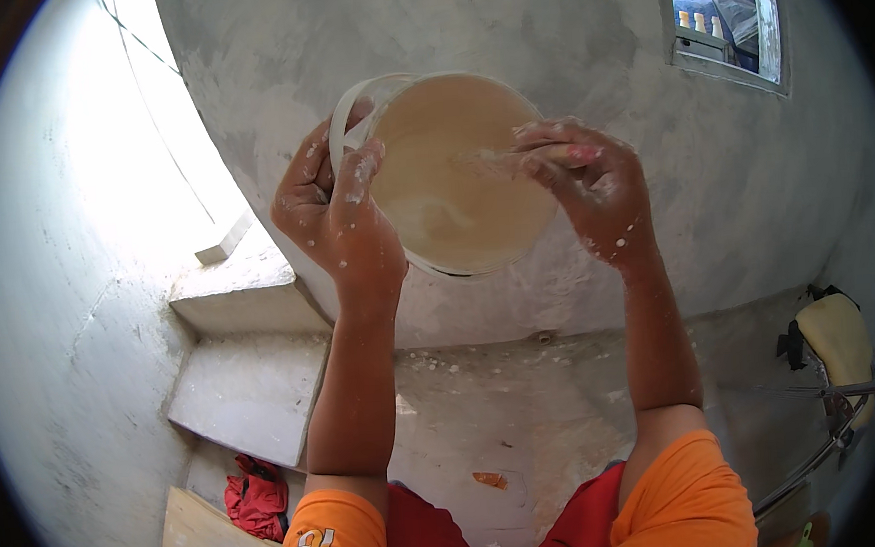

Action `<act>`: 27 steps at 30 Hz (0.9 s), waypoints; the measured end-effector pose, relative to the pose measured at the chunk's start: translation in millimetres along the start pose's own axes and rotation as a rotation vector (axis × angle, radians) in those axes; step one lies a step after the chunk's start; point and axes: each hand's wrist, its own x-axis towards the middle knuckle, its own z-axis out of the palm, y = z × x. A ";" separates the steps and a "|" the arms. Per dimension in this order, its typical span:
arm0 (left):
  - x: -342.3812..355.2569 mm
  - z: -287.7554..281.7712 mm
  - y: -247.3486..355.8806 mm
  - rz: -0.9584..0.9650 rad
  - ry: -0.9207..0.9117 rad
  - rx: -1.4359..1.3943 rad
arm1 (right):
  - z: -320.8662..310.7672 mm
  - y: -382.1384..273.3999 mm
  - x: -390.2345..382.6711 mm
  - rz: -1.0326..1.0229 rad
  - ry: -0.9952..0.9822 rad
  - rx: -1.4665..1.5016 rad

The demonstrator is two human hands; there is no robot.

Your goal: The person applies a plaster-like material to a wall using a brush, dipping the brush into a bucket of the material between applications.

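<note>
A round bucket (pixel 457 75) of beige liquid (pixel 437 178) is held up before a grey wall (pixel 543 26). The left hand (pixel 339 214) grasps its left edge; the right hand (pixel 602 178) pinches a brush (pixel 562 153), bristles inside the right edge, though whether they touch the liquid I cannot tell. Below, an orange-brown scrap (pixel 490 480) lies on the floor (pixel 556 407).

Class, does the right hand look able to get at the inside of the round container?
Probably yes: the right hand holds a brush over the container's open top, and no lid blocks it.
</note>
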 end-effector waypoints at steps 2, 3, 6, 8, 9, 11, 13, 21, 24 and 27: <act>-3.1 2.1 3.6 0.007 -0.023 0.000 | 5.8 -6.9 -4.0 -0.127 -0.086 -0.258; -5.3 2.4 5.4 0.008 -0.041 -0.001 | 7.7 -8.3 -6.1 -0.161 -0.105 -0.359; -10.1 1.0 12.7 -0.005 -0.124 -0.010 | 9.8 -13.0 -9.0 -0.173 -0.192 -0.538; -12.6 2.3 15.4 0.002 -0.171 -0.026 | 7.5 -15.8 -8.4 -0.135 -0.248 -0.544; -13.5 3.0 16.2 0.015 -0.189 -0.030 | 7.1 -16.5 -8.3 -0.106 -0.267 -0.503; -15.6 7.3 17.8 0.033 -0.184 -0.042 | 5.0 -17.6 -8.9 -0.087 -0.292 -0.458; -19.9 14.8 20.2 0.036 -0.142 -0.053 | 2.9 -18.7 -10.7 -0.102 -0.304 -0.447; -24.2 11.9 23.3 0.120 -0.263 -0.068 | -0.5 -22.1 -8.9 -0.082 -0.310 -0.398; -27.1 7.3 26.3 0.090 -0.286 0.020 | 2.4 -20.0 -10.6 -0.077 -0.312 -0.414; -28.2 9.8 25.1 0.103 -0.290 0.034 | 7.4 -15.3 -13.8 -0.053 -0.323 -0.408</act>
